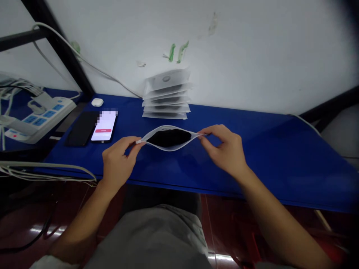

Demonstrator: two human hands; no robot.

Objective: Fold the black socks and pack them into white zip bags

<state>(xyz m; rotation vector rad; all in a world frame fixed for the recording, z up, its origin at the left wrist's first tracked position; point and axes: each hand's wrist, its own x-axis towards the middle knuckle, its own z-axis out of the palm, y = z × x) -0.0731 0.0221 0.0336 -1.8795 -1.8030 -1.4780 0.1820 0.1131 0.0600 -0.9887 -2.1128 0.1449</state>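
Two corners of bag [169,149] held: left hand [118,160] pinches one, right hand [227,151] the other. Pull evenly, lightly; mouth level so contents [169,138] don't spill.

Worn on the head, one camera looks forward and down, close above the hands [228,151], toward the wall [244,67].

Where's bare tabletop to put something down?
Biggest patch: blue table right of the right hand, back to the wall. Smaller: between the lit phone and stacked pouches. Crowded: left end, with that phone, the dark phone and white case; middle, where the left hand and right hand hold the open pouch.
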